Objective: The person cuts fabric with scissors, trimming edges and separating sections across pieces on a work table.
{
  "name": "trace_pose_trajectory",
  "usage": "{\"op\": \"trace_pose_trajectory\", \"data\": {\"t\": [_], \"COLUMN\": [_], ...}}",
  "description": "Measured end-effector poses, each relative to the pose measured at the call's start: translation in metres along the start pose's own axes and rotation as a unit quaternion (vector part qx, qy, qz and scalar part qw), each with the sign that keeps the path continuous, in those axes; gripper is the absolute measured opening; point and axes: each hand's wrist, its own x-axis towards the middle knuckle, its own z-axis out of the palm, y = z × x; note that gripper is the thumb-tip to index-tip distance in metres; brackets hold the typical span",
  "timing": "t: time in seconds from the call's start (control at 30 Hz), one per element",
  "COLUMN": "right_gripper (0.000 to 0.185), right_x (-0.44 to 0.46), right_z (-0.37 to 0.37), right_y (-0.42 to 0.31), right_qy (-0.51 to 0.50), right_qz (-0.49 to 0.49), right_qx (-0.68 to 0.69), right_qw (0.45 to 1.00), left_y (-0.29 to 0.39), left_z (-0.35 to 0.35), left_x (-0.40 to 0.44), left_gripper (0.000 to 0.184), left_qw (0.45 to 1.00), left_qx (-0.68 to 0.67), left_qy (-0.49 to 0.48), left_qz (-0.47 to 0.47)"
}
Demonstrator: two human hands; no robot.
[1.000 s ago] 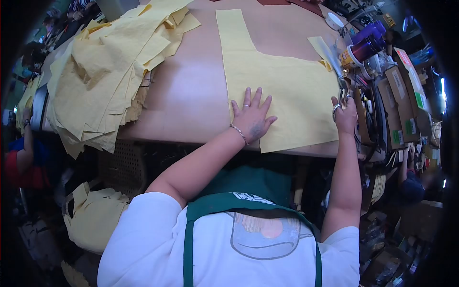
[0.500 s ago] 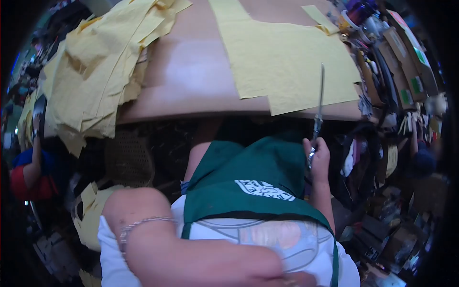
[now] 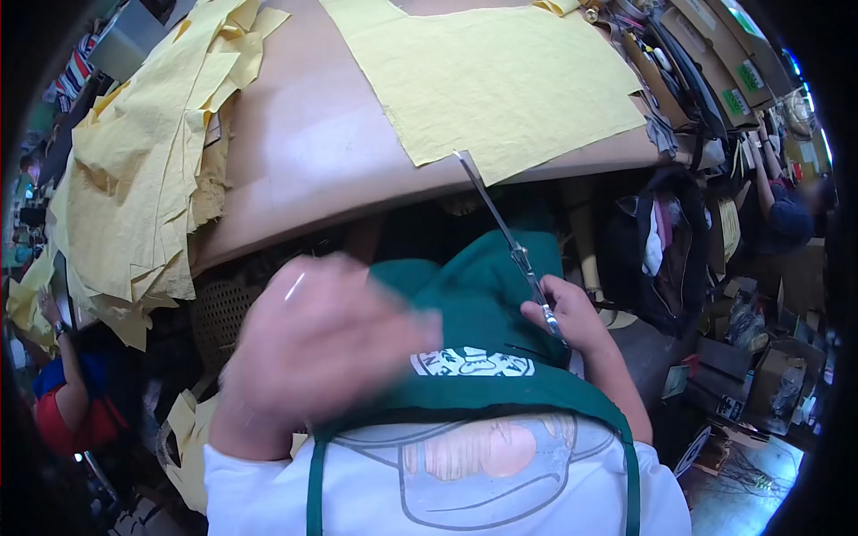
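Observation:
My right hand (image 3: 576,317) is closed around the handles of a pair of metal scissors (image 3: 502,226), held above my lap. The blades look together, and their tip reaches the near edge of a yellow fabric piece (image 3: 509,89); contact cannot be told. That piece lies flat on the table, with a stepped lower edge. My left hand (image 3: 331,330) is raised in front of my green apron (image 3: 483,290), smeared by motion. Its fingers cannot be made out, and no object shows in it.
A thick pile of yellow fabric (image 3: 143,152) overhangs the front of the table (image 3: 299,125) at left. Cardboard boxes (image 3: 715,54) line its right side. A dark bag (image 3: 657,250) hangs at right. Another person's arm (image 3: 71,384) is at far left.
My left hand has come up from low across my chest to the front of the apron. The scissors have swung leftward, from upright to slanting. The view has shifted.

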Motion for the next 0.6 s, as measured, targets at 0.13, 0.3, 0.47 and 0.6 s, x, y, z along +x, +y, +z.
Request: {"op": "trace_pose_trajectory", "data": {"t": [0.13, 0.3, 0.47, 0.6], "right_gripper": [0.031, 0.045, 0.052, 0.053], "right_x": [-0.005, -0.005, 0.025, 0.041], "right_z": [-0.014, -0.018, -0.005, 0.004], "right_y": [0.004, -0.005, -0.012, -0.021], "right_qy": [-0.163, -0.251, -0.277, -0.28], "right_qz": [0.076, 0.082, 0.07, 0.055], "right_qx": [0.182, 0.29, 0.31, 0.305], "right_qw": [0.967, 0.92, 0.907, 0.909], "left_y": [-0.114, -0.132, -0.146, -0.156], "left_z": [0.076, 0.095, 0.091, 0.09], "left_x": [-0.022, 0.0, 0.005, 0.003], "left_gripper": [0.027, 0.027, 0.023, 0.02], "left_qw": [0.988, 0.968, 0.968, 0.976], "left_qx": [0.149, 0.224, 0.218, 0.114], "left_qy": [0.004, 0.049, 0.032, 0.098], "left_qz": [-0.04, -0.101, -0.123, -0.155]}}
